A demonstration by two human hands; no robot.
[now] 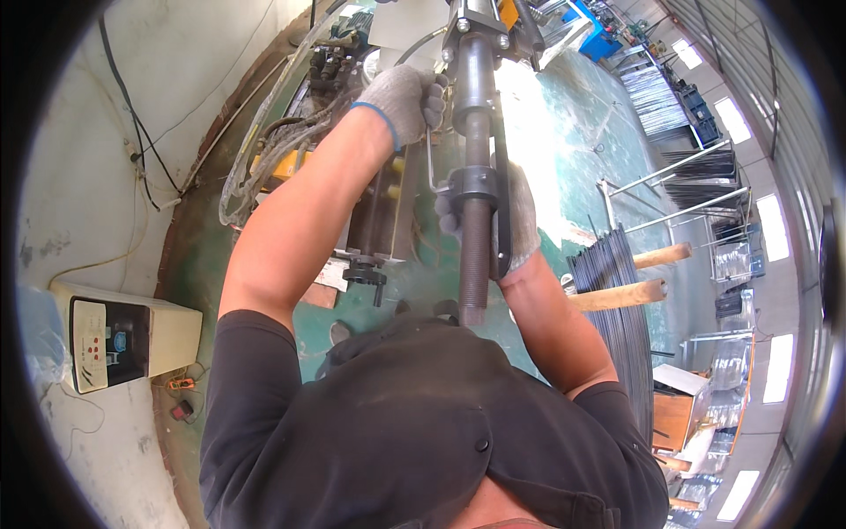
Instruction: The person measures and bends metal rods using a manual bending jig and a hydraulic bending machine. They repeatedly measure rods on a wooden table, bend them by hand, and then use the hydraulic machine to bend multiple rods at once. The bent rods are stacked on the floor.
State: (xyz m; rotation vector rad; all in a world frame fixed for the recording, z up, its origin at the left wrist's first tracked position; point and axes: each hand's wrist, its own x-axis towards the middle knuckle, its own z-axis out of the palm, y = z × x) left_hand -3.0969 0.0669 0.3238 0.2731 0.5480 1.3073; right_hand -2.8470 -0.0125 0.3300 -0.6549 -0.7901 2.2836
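My left hand [404, 99], in a grey knitted glove with a blue cuff, is closed in a fist around a thin L-shaped hex key [430, 159]. The key's short end meets the left side of a dark metal collar [478, 182]. That collar sits on a long steel shaft [477, 132], whose near part is a threaded rod [475, 264]. From the right, my gloved right hand [523, 212] wraps under the collar, its fingertips showing on the left side. A flat dark bar [503, 176] runs alongside the shaft, next to my right palm.
Hoses [251, 167] and machine parts lie to the left of the shaft, with a small handwheel [363, 275] below. A bundle of dark rods [612, 309] rests by wooden poles [621, 295] at right. A water dispenser [132, 339] stands by the left wall.
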